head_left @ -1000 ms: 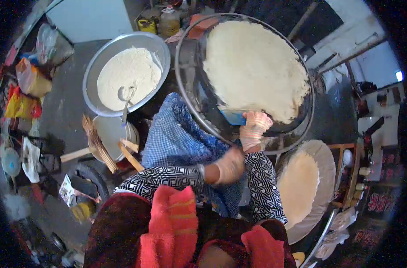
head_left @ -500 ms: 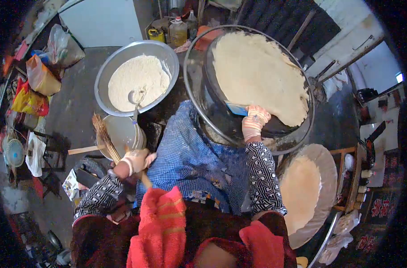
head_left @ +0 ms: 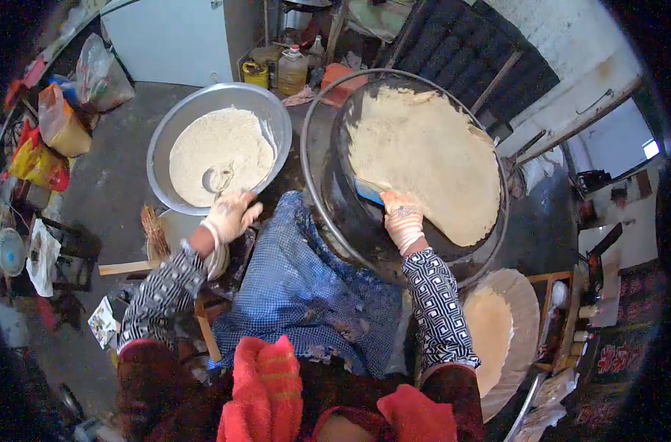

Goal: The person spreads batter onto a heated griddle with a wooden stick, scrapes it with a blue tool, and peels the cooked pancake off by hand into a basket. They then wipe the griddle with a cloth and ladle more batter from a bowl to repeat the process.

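My left hand (head_left: 231, 216), in a pale glove, is over the near rim of the metal basin (head_left: 157, 166). Its thumb and fingers look apart beside the ladle (head_left: 211, 179), whose handle is mostly hidden. Thick pale batter (head_left: 225, 144) fills the basin. My right hand (head_left: 404, 219), in a striped glove, is closed on a blue scraper (head_left: 368, 191) at the near left edge of a thin sheet of batter (head_left: 424, 155). That sheet covers much of the round black griddle (head_left: 339, 158).
A brush of stalks (head_left: 155, 234) leans in a pale bowl (head_left: 175, 223) below the basin. At lower right, a round flatbread (head_left: 490, 335) lies on a lined tray (head_left: 523, 317). A metal ring (head_left: 306, 147) surrounds the griddle. Bottles (head_left: 292, 70) stand behind.
My left hand has left the brush and moved up to the basin's rim by the ladle. My right hand and scraper have shifted slightly down and left in view; the camera view has also shifted.
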`<state>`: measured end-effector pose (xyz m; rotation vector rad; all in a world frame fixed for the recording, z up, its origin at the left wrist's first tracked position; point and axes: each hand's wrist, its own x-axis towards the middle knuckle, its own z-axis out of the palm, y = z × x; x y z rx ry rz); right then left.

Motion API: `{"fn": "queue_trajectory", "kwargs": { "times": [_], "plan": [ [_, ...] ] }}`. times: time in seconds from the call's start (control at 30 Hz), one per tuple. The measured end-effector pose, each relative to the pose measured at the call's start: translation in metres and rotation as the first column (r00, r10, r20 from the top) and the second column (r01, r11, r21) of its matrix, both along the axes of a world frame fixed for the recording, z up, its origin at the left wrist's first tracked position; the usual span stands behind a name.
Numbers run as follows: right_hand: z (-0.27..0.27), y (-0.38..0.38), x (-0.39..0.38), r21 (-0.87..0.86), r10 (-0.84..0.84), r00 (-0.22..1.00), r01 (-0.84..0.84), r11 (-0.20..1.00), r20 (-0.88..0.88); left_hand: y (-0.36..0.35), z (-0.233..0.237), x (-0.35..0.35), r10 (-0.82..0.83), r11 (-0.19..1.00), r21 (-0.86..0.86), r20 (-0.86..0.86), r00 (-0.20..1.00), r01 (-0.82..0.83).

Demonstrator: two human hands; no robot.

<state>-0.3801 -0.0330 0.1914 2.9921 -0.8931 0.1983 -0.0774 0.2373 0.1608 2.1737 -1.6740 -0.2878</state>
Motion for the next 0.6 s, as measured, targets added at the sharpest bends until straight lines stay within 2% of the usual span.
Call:
{"fn": "queue_trajectory", "kwargs": {
  "times": [0.03, 0.07, 0.1, 0.13, 0.17, 0.23, 0.3, 0.33, 0.37, 0.43, 0.5, 0.53, 0.6],
  "plan": [
    [0.01, 0.004, 0.006, 0.007, -0.062, 0.992, 0.063, 0.998, -0.106, -0.019, 0.005, 0.005, -0.037, 0.992, -0.116, 0.025, 0.999, 0.04],
    [0.017, 0.005, 0.008, -0.009, -0.054, 0.994, 0.053, 0.999, -0.097, -0.04, 0.002, 0.013, -0.063, 0.982, -0.174, 0.053, 0.997, 0.072],
    [0.011, 0.002, 0.005, -0.011, -0.053, 0.993, 0.052, 0.999, -0.103, -0.061, 0.012, 0.015, -0.095, 0.984, -0.141, 0.101, 0.99, 0.109],
    [0.001, -0.003, 0.003, -0.046, -0.022, 0.999, 0.02, 0.999, -0.035, -0.084, 0.009, 0.022, -0.129, 0.977, -0.148, 0.167, 0.978, 0.154],
    [-0.005, -0.008, 0.003, -0.082, 0.015, 0.999, -0.012, 0.997, 0.034, -0.105, 0.007, 0.026, -0.125, 0.978, -0.148, 0.162, 0.979, 0.149],
    [-0.001, -0.001, 0.004, -0.062, -0.036, 0.999, 0.036, 0.997, 0.014, -0.133, 0.002, 0.023, -0.312, 0.889, -0.184, 0.427, 0.849, 0.419],
    [-0.011, -0.01, 0.005, -0.092, -0.037, 0.999, 0.038, 0.995, 0.014, -0.158, -0.016, 0.015, -0.488, 0.844, 0.026, 0.451, 0.747, 0.536],
    [-0.015, -0.015, 0.006, -0.087, -0.034, 0.999, 0.035, 0.996, 0.01, -0.161, -0.015, 0.001, -0.527, 0.829, 0.068, 0.43, 0.733, 0.556],
    [-0.018, -0.022, 0.007, -0.137, 0.0, 0.999, 0.007, 0.991, 0.048, -0.164, -0.014, -0.016, -0.583, 0.811, 0.21, 0.359, 0.729, 0.546],
    [-0.023, -0.031, 0.01, -0.167, 0.028, 0.996, -0.013, 0.986, 0.085, -0.144, -0.023, -0.053, -0.515, 0.846, 0.059, 0.345, 0.784, 0.53],
    [-0.016, -0.027, 0.013, -0.205, 0.05, 0.998, -0.041, 0.978, 0.036, -0.115, -0.016, -0.105, -0.47, 0.879, 0.015, 0.197, 0.861, 0.476],
    [-0.016, -0.03, 0.017, -0.183, 0.019, 1.0, -0.022, 0.983, -0.018, -0.107, -0.01, -0.132, -0.434, 0.901, 0.043, 0.141, 0.89, 0.432],
    [-0.018, -0.036, 0.023, -0.182, 0.011, 1.0, -0.009, 0.983, 0.009, -0.1, -0.005, -0.191, -0.377, 0.924, 0.111, 0.096, 0.921, 0.367]
  ]
}}
